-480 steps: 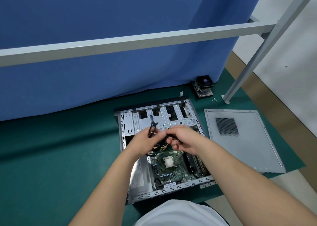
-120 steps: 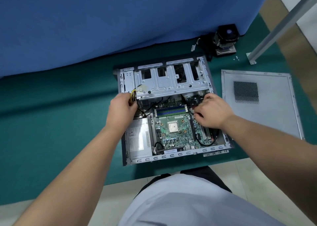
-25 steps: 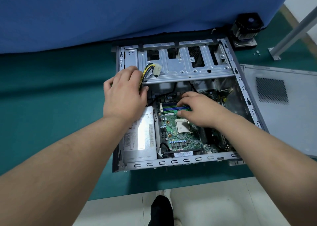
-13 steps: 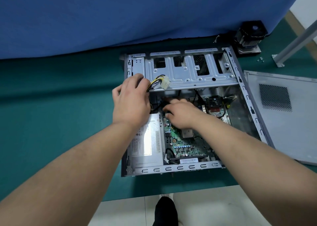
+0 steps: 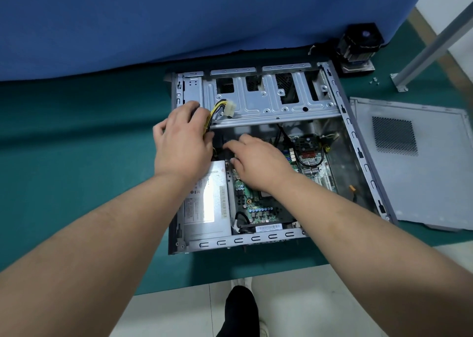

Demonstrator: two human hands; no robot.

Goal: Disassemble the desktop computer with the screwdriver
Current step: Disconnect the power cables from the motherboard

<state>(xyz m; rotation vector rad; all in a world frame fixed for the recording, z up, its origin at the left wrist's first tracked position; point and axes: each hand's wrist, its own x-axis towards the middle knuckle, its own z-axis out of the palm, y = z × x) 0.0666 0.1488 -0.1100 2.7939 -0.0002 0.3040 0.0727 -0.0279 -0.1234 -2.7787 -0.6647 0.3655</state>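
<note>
Gripping yellow-black cable bundle (image 5: 213,116): left hand (image 5: 183,144); right hand (image 5: 258,162) grasp unclear; labels unreadable.

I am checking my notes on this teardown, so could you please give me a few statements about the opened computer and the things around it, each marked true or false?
1. The side panel lies flat on the green mat, to the right of the computer case. True.
2. The left hand is at the yellow and black cable bundle by the drive cage. True.
3. The right hand grips a screwdriver. False: no screwdriver shows; the hand reaches over the motherboard.
4. The cooler fan is mounted on the motherboard. False: it stands on the mat beyond the case, by the blue curtain.
5. The silver power supply sits inside the case, left of the motherboard. True.
</note>
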